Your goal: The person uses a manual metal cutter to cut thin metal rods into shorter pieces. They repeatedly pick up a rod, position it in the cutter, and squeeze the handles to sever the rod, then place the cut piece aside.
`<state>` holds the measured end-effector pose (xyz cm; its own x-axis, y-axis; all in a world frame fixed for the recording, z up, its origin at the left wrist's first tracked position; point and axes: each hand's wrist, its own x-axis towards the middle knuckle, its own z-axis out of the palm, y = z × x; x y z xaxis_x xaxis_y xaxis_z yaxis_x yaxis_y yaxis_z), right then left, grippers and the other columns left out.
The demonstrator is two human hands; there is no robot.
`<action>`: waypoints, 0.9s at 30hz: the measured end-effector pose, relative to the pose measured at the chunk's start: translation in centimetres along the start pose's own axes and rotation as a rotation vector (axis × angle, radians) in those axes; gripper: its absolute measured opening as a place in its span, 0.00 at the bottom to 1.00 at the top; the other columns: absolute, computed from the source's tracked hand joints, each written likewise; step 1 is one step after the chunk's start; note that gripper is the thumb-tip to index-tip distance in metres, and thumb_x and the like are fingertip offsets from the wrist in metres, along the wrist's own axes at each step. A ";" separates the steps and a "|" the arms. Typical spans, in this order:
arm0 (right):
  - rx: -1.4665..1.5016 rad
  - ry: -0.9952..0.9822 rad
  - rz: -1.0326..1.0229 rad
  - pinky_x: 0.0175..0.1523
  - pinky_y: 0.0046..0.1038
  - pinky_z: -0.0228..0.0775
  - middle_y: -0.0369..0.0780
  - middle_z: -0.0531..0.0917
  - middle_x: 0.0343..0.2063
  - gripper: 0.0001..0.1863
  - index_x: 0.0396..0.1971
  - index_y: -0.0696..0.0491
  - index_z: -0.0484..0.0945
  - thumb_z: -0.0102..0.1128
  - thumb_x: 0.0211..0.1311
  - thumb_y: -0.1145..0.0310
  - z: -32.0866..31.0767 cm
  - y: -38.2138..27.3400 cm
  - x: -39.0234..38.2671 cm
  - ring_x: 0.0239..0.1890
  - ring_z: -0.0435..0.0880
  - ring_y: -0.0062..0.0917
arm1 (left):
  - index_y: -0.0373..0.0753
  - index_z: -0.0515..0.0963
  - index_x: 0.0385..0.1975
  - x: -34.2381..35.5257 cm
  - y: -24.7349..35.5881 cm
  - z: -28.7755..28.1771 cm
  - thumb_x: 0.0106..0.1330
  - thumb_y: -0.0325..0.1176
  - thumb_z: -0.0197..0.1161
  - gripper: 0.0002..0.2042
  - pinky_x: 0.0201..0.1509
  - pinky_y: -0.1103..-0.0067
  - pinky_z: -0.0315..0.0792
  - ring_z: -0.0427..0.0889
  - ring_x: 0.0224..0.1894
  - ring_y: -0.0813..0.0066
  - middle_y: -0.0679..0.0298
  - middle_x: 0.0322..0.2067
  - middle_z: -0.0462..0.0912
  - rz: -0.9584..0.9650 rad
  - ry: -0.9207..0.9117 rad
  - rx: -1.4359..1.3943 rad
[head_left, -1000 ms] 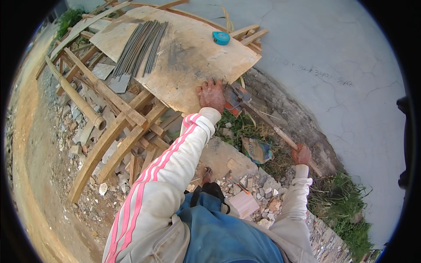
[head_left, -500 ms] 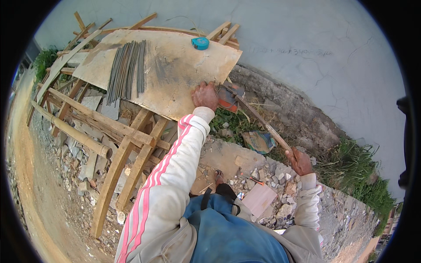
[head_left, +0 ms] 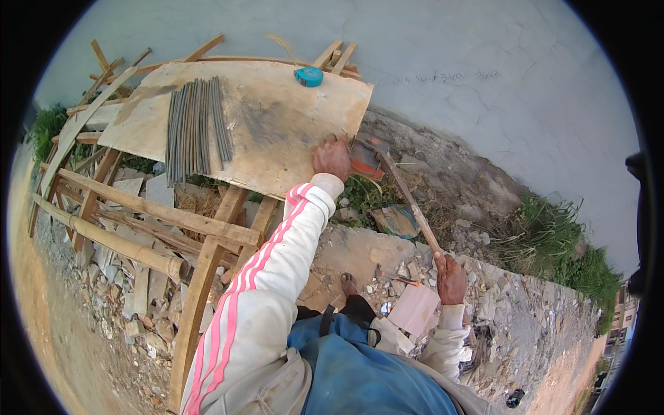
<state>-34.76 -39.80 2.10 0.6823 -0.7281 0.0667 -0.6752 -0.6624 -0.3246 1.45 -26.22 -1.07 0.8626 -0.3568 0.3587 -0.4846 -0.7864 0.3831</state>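
Note:
My right hand [head_left: 451, 278] is closed around the end of a long lever handle [head_left: 409, 200]. That handle runs up to an orange and dark metal tool head [head_left: 366, 166], which looks like a bar cutter, at the right edge of a worn plywood board [head_left: 277, 145]. Beside the head, on the board's near right corner, my left hand [head_left: 332, 158] is curled with its fingers bent; whatever it grips is hidden. Several dark metal rods [head_left: 194, 128] lie side by side on the board's left half. A teal tape measure [head_left: 308, 77] sits near its far edge.
Rough timber legs and rails [head_left: 200, 297] prop the board, with a bamboo pole [head_left: 138, 245] at the left. Rubble, a pinkish tile [head_left: 415, 310] and an orange-handled tool [head_left: 400, 279] lie by my foot. A grey wall [head_left: 443, 41] rises behind, with grass [head_left: 546, 235] at its base.
My right hand has pulled the lever handle's end down and toward my body, so the handle stands steeper. The left hand stays beside the tool head. The whole view has shifted slightly.

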 end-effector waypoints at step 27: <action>0.199 -0.135 -0.157 0.33 0.43 0.71 0.49 0.78 0.18 0.31 0.31 0.57 0.76 0.45 0.74 0.40 -1.1 2.6 0.6 0.23 0.80 0.46 | 0.40 0.82 0.42 0.4 -1.1 1.0 0.63 0.35 0.61 0.11 0.47 0.59 0.77 0.84 0.40 0.50 0.53 0.36 0.83 0.098 0.101 -0.109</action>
<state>-36.45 -42.15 2.32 0.8142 -0.5805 0.0092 -0.4991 -0.7078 -0.4999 2.44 -26.03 -2.16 0.7940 -0.3725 0.4805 -0.5836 -0.6886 0.4304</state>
